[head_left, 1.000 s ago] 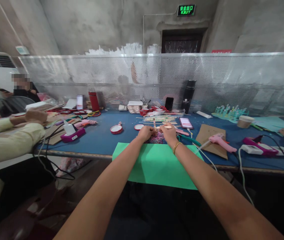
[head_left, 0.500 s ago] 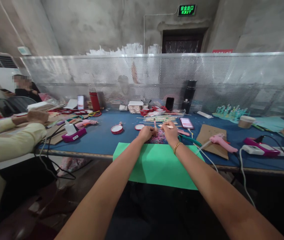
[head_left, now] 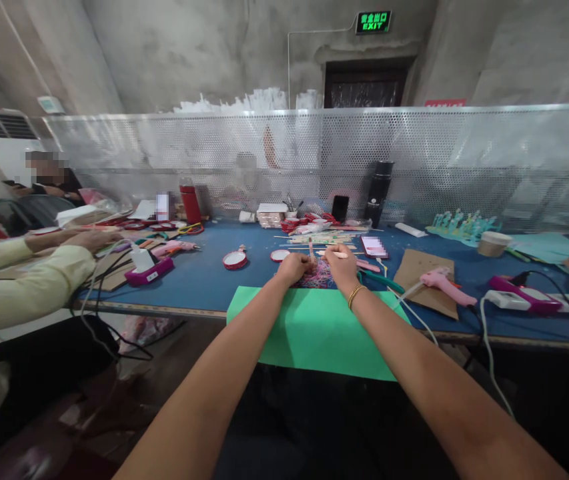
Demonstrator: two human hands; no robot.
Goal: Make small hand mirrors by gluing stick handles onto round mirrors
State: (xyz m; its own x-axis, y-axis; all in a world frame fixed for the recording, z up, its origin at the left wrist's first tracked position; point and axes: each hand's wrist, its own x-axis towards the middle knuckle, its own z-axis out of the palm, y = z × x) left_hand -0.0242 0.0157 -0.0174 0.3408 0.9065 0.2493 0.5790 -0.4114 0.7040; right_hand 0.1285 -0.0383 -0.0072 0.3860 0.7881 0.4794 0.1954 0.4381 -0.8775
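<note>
- leftmost, a co-worker's pale yellow sleeve (head_left: 39, 283) reaches over the left end of the blue table (head_left: 199, 283); a purple power strip (head_left: 150, 272) lies near the front edge there.
- next, two red-rimmed round pieces (head_left: 235, 259) sit toward the table's middle, the farther one just beyond the left hand (head_left: 294, 268).
- that hand has its fingers closed in a pinch, apparently on the foot of a small upright strip (head_left: 311, 248), by the front edge at the middle. the strip looks light, thin and fairly stiff, perhaps easy to snap; low down, close to the base, seems the steadiest hold.
- under and between the hands, a tangle of coloured threads (head_left: 318, 275) lies just behind the front edge, beside the green sheet (head_left: 319, 327) draped over it. the threads look soft, nearly weightless and apt to snag; a fingertip pinch on single strands should suit them.
- the right hand (head_left: 341, 265) grips a pale slim rod (head_left: 338, 255) pen-fashion, its tip toward the strip. it looks rigid and light, probably smooth; holding near the tip would give control. what it is, i cannot tell.
- rightward, a pink glue gun (head_left: 441, 281) rests on cardboard (head_left: 417, 263) near the front edge.
</note>
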